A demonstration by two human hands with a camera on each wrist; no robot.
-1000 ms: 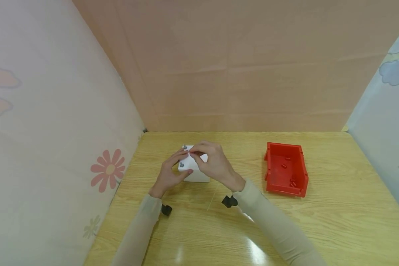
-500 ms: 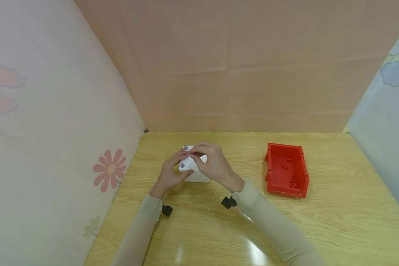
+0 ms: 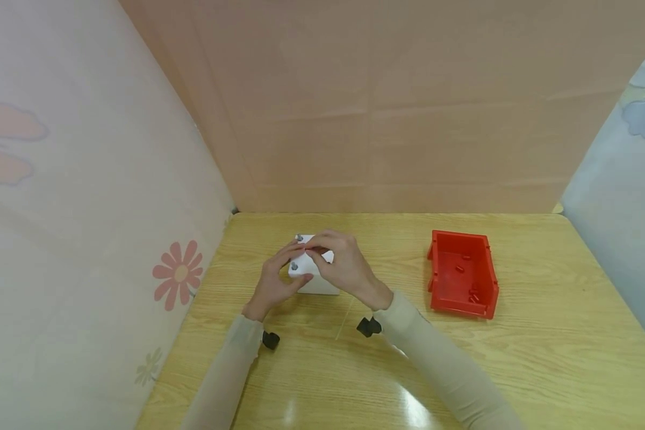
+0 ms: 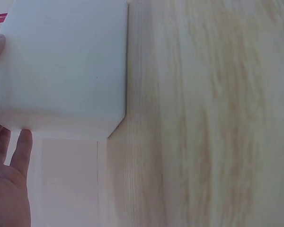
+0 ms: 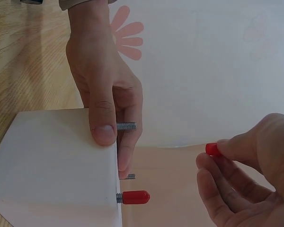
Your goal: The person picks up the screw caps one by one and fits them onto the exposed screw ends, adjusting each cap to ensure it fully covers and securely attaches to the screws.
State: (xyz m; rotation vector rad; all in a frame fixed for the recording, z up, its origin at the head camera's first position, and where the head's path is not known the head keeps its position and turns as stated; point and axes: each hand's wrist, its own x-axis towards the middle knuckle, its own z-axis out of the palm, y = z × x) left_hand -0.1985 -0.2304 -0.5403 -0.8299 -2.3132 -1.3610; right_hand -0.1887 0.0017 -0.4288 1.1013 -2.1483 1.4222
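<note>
A white box (image 3: 318, 285) stands on the table, threaded studs jutting from its top. My left hand (image 3: 273, 279) grips it, thumb on the near side and fingers across the far part, also visible beside the box in the left wrist view. Between thumb and fingertips my right hand (image 3: 349, 263) pinches a small red cap (image 5: 211, 149), held over the top face, apart from the studs. In the right wrist view, one stud carries a red cap (image 5: 136, 197); a bare stud (image 5: 127, 126) shows by my left thumb, and another bare stud (image 5: 128, 176) near the left fingertips.
To the right stands a red bin (image 3: 458, 309) with several small red caps (image 3: 473, 295) inside. A thin pale strand (image 3: 344, 319) lies on the wooden table in front of the box. Black wrist devices sit below both hands. Patterned walls enclose the left and right sides.
My right hand has shifted very slightly left, still pinching the cap. The left hand and the box stay in place.
</note>
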